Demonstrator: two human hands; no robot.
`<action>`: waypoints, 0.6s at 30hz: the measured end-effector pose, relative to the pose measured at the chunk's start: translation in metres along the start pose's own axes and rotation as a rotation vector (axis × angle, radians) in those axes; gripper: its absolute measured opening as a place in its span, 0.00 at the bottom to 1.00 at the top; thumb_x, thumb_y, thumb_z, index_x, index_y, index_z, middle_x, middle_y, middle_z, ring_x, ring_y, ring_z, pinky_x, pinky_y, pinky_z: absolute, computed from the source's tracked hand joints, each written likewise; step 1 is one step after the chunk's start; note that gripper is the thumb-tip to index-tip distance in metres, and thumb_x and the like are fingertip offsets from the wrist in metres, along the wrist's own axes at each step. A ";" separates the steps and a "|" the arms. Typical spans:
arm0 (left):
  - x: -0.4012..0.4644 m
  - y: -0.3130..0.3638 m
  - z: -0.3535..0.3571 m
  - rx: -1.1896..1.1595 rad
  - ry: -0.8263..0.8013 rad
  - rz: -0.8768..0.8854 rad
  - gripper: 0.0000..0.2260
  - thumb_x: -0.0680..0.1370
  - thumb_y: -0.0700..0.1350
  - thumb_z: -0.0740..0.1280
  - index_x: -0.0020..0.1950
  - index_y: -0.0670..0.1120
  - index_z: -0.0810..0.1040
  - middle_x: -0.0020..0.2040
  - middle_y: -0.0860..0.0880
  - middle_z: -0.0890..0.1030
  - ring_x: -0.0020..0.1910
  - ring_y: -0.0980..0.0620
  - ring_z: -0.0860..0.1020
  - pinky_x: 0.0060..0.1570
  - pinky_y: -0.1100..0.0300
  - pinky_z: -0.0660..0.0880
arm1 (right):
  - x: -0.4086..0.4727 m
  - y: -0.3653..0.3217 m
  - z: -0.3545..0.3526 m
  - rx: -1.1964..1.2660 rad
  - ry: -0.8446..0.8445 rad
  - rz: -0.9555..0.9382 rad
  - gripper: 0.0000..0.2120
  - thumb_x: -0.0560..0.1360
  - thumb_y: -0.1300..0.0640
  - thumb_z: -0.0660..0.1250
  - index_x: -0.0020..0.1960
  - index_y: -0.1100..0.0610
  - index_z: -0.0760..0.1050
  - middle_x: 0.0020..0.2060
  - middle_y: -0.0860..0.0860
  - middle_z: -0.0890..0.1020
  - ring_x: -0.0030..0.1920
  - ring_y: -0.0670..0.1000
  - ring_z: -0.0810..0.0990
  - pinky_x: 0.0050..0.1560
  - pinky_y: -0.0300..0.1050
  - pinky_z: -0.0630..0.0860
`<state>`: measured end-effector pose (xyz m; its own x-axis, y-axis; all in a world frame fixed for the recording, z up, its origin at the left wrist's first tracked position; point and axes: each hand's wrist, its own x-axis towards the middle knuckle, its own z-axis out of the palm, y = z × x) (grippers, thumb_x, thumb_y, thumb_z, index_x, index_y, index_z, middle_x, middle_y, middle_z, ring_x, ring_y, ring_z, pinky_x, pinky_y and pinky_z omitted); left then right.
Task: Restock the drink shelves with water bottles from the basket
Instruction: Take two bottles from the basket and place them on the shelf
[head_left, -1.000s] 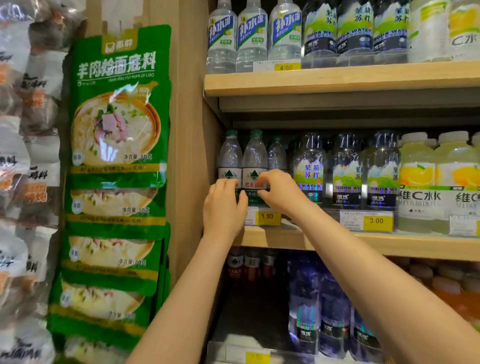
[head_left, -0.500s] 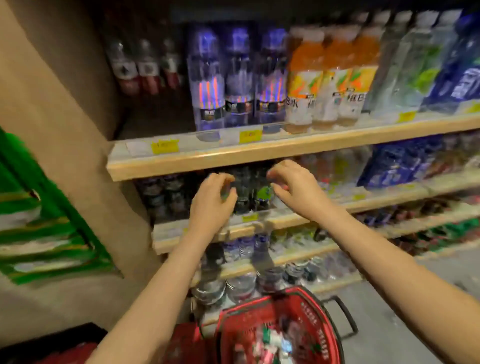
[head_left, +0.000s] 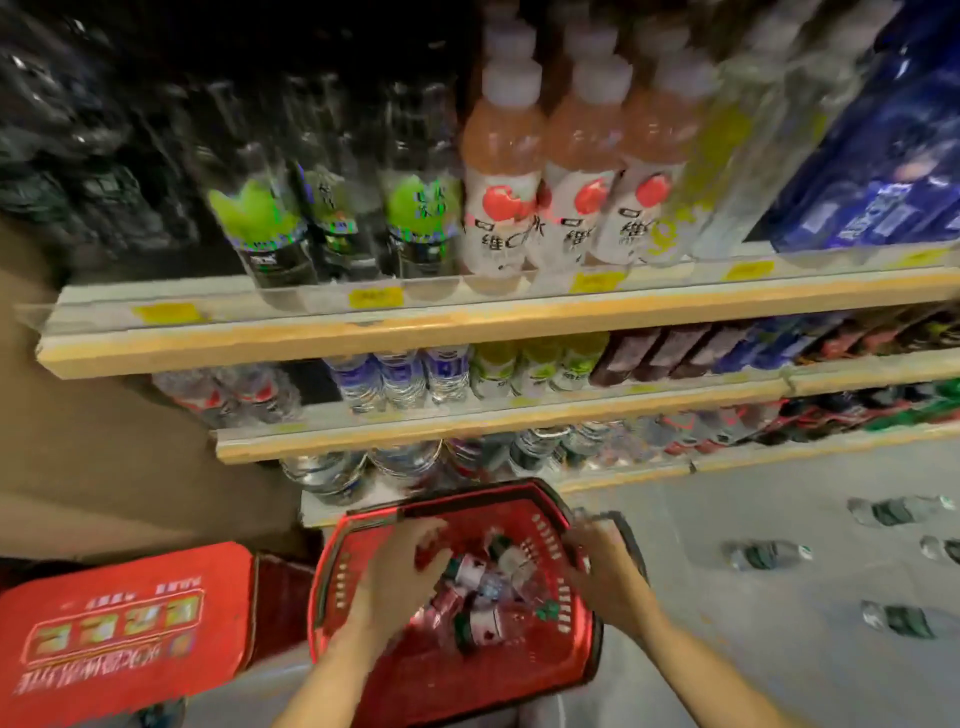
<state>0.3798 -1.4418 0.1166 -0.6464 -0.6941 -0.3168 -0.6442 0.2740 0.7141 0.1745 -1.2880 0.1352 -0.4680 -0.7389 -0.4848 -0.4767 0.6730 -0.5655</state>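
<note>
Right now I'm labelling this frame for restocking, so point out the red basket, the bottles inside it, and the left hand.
red basket (head_left: 563, 644): head view, on its right inner wall.
bottles (head_left: 475, 574): head view, on one white label in the pile.
left hand (head_left: 397, 571): head view, on its back.

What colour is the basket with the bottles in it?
Red, seen clearly in the head view: the basket.

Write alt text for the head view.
Both hands, left hand and right hand, reach into a red basket of water bottles on the floor below stocked drink shelves; motion blur hides any grip.
</note>
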 end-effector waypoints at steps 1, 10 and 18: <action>0.006 -0.013 0.018 -0.047 -0.041 -0.029 0.16 0.72 0.51 0.69 0.59 0.49 0.77 0.53 0.56 0.77 0.52 0.56 0.78 0.51 0.67 0.71 | 0.009 0.018 0.015 0.020 -0.015 0.023 0.12 0.74 0.52 0.67 0.53 0.58 0.77 0.48 0.53 0.81 0.47 0.50 0.78 0.41 0.39 0.68; 0.074 -0.142 0.129 0.084 -0.216 -0.023 0.20 0.71 0.55 0.69 0.60 0.49 0.77 0.55 0.52 0.79 0.55 0.53 0.77 0.53 0.63 0.72 | 0.077 0.126 0.155 0.150 0.000 0.220 0.19 0.71 0.61 0.69 0.61 0.62 0.72 0.55 0.53 0.77 0.57 0.51 0.76 0.50 0.34 0.67; 0.145 -0.254 0.235 0.234 -0.360 0.189 0.29 0.67 0.45 0.75 0.67 0.48 0.72 0.67 0.47 0.73 0.67 0.48 0.71 0.67 0.59 0.63 | 0.133 0.190 0.266 0.129 0.155 0.310 0.31 0.69 0.59 0.72 0.69 0.60 0.66 0.66 0.56 0.72 0.67 0.54 0.70 0.64 0.36 0.61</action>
<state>0.3532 -1.4556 -0.2574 -0.8352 -0.3539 -0.4209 -0.5499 0.5444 0.6335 0.2197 -1.2674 -0.2140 -0.6873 -0.4804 -0.5448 -0.2016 0.8468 -0.4923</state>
